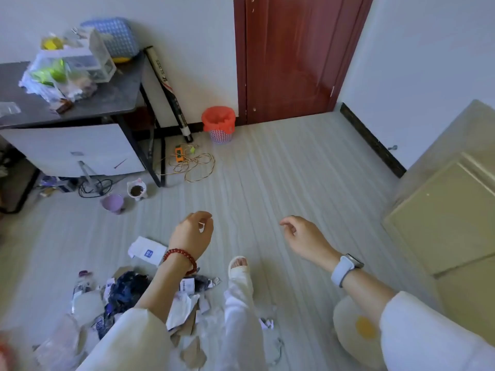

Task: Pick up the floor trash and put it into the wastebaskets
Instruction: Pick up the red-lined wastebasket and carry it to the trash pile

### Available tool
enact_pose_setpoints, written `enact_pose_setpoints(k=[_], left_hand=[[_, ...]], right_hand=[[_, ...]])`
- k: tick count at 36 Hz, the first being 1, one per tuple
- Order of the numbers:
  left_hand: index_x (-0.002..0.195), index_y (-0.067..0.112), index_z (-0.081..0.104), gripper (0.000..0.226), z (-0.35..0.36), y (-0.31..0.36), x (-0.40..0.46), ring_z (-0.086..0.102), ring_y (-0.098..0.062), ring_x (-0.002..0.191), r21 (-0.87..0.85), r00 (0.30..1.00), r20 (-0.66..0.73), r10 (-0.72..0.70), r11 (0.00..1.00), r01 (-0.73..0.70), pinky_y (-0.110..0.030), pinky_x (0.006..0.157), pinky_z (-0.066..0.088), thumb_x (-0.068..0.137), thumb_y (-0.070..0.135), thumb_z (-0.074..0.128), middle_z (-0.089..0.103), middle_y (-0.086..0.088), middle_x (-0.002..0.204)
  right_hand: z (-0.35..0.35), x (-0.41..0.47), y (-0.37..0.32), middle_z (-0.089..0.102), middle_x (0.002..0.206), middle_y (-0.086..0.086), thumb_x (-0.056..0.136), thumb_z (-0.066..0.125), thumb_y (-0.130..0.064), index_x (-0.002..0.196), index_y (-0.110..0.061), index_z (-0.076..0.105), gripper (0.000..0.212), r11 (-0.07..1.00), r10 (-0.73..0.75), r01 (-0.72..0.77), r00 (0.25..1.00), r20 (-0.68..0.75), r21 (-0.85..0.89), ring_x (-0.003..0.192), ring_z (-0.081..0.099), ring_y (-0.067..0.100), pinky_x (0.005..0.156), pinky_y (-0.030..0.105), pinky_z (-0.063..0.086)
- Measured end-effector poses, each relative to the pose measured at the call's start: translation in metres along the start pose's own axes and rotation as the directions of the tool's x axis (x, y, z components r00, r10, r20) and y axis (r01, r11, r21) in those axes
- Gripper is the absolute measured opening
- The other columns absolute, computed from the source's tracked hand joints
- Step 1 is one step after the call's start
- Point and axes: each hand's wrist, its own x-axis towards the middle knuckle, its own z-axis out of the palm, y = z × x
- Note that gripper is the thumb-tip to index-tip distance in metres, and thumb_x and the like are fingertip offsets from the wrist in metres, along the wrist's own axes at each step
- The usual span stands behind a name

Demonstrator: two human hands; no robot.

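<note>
White sleeves and a white trouser leg are filling the near edge of the view, and the person is standing right over a heap of torn paper, dark wrappers and clear plastic bags [126, 298] lying on the pale striped floor [294, 183] at the near left. A white paper packet with a blue square [146, 251] is lying just past the heap.

Both hands are hanging above the floor. The left hand with the red bead bracelet [191, 234] is curling loosely, and it may be pinching a tiny white scrap, but I cannot tell. The right hand with the pale blue watch [305, 238] is loosely open and carrying nothing.

Far away by the dark red door [289, 57], the small lilac wastebasket with an orange bag inside [219, 124] is waiting, with something dark already in it. Nearly all the trash is sitting on the floor, so I think most of the job is left.
</note>
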Motion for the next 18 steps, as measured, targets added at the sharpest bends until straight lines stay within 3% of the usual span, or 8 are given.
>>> enact_pose_setpoints(k=[5, 12, 18], left_hand=[[0.113, 0.012, 0.06, 0.026, -0.005, 0.003, 0.157, 0.059, -0.019, 0.098, -0.006, 0.999, -0.026, 0.024, 1.0, -0.024, -0.023, 0.079, 0.042, 0.093, 0.021, 0.047, 0.062, -0.004, 0.111], [0.116, 0.015, 0.059, 0.028, -0.037, 0.044, 0.357, 0.059, -0.019, 0.1, 0.013, 0.998, -0.021, 0.063, 0.998, -0.062, -0.031, 0.085, 0.049, 0.093, 0.024, 0.046, 0.062, -0.003, 0.113], [0.114, 0.015, 0.059, 0.026, -0.032, 0.079, 0.49, 0.058, -0.019, 0.099, -0.014, 0.997, 0.042, 0.065, 0.998, -0.064, -0.028, 0.08, 0.047, 0.093, 0.023, 0.046, 0.062, -0.003, 0.11]], right_hand=[[-0.015, 0.155, -0.02, 0.064, 0.111, 0.006, 0.093, 0.045, -0.015, 0.113, -0.009, 0.06, 0.026, 1.0, 0.012, -0.011, 1.0, -0.017, 0.025, 0.102, 0.059, 0.02, 0.083, 0.022, 0.041], [-0.062, 0.35, -0.091, 0.062, 0.117, 0.008, 0.095, 0.044, -0.015, 0.116, -0.007, 0.058, 0.027, 0.995, -0.011, 0.015, 0.999, -0.043, 0.097, 0.106, 0.058, 0.021, 0.09, 0.028, 0.043], [-0.104, 0.476, -0.097, 0.065, 0.11, 0.006, 0.094, 0.044, -0.014, 0.113, -0.009, 0.06, 0.025, 0.992, 0.008, 0.004, 0.996, -0.087, 0.128, 0.097, 0.059, 0.018, 0.083, 0.025, 0.043]])
